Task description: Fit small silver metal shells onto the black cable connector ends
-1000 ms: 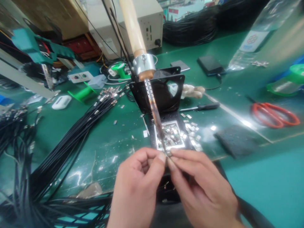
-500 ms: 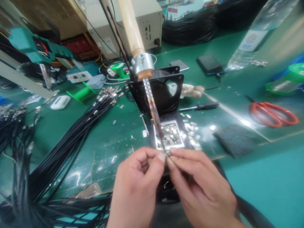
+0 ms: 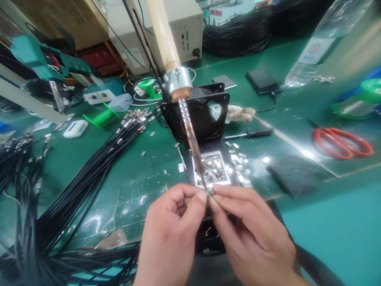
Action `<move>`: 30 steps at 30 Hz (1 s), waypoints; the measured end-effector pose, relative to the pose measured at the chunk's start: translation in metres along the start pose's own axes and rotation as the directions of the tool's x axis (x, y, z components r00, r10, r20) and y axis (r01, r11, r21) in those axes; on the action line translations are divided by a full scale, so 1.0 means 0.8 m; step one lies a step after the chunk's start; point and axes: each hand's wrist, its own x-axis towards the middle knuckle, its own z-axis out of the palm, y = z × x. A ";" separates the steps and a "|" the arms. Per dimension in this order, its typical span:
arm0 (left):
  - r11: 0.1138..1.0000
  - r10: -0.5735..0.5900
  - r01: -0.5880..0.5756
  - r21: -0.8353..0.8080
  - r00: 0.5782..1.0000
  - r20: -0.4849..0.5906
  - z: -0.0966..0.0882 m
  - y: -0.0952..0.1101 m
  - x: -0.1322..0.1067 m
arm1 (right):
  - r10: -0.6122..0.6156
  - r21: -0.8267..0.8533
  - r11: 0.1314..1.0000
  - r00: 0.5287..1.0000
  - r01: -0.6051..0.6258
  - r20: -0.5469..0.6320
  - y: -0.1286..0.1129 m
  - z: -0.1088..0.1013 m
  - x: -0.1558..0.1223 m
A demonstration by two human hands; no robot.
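A soldering iron [image 3: 193, 145] with a wooden handle is clamped above the bench, its tip slanting down to my fingertips. My left hand [image 3: 175, 226] is closed in a pinch just left of the tip; what lies between its thumb and forefinger is hidden. On the other side, my right hand [image 3: 251, 226] pinches a small metal piece [image 3: 210, 191] close against the tip. Both sets of fingertips nearly meet there. Right behind them is a white-rimmed tray [image 3: 223, 159] holding small metal pieces, with more pieces [image 3: 239, 163] scattered to its right.
A black fan [image 3: 199, 119] stands behind the tray. Bundled black cables [image 3: 89, 174] cover the left side. To the right lie a screwdriver [image 3: 253, 133], red-handled scissors [image 3: 342, 143], a dark pad [image 3: 293, 176] and a water bottle [image 3: 318, 47]. Green spools [image 3: 101, 116] sit further back.
Almost nothing differs. Both hands keep the same pinch at the iron's tip, and the iron's upper part appears shifted very slightly left.
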 end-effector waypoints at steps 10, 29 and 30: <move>0.998 -0.012 0.013 -0.058 1.000 0.011 0.001 -0.006 0.002 | 0.007 0.001 1.000 1.000 -0.007 0.003 0.002 0.001 0.001; 0.990 -0.046 0.048 -0.129 0.999 0.020 0.002 -0.013 0.000 | 0.012 0.031 0.999 1.000 -0.011 -0.015 0.004 0.002 0.001; 0.990 -0.047 0.049 -0.133 0.999 0.019 0.002 -0.014 0.000 | 0.011 0.030 0.999 1.000 -0.011 -0.017 0.003 0.002 0.001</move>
